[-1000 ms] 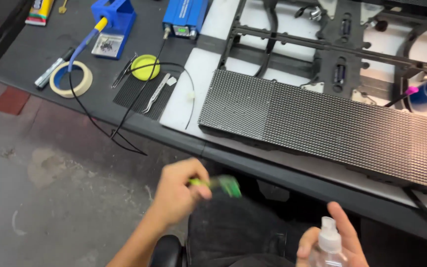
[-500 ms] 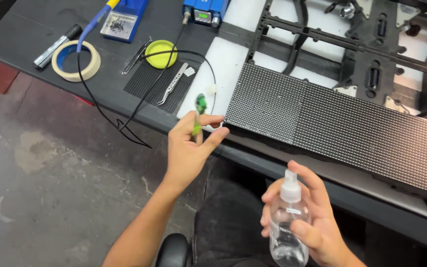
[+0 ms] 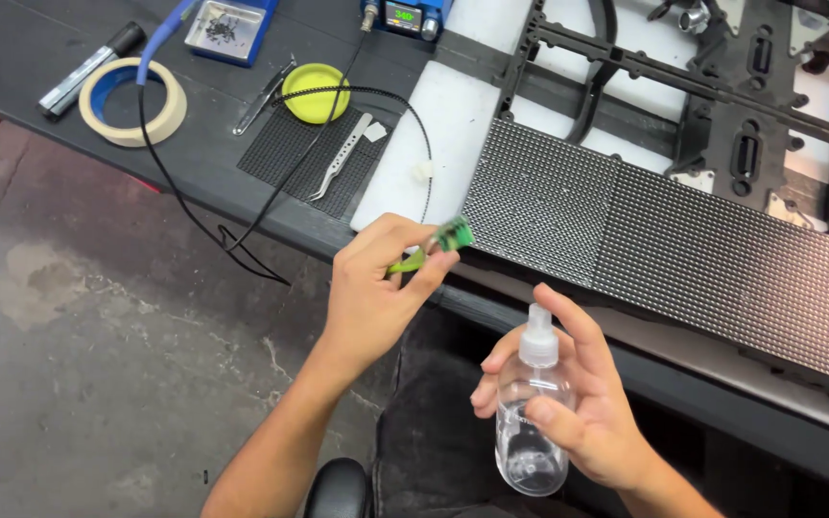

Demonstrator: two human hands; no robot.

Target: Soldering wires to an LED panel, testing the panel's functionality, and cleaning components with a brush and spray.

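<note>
Nearest me, the right hand (image 3: 578, 412) is wrapped tight round a clear plastic spray bottle (image 3: 530, 422) above the lap, the left hand (image 3: 371, 288) pinches a green-bristled brush (image 3: 434, 247) at the bench edge, and beyond lies the dark, finely dotted LED panel (image 3: 664, 240).

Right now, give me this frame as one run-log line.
left hand: holds green brush | right hand: holds spray bottle, upright | panel: flat on bench, untouched
</note>
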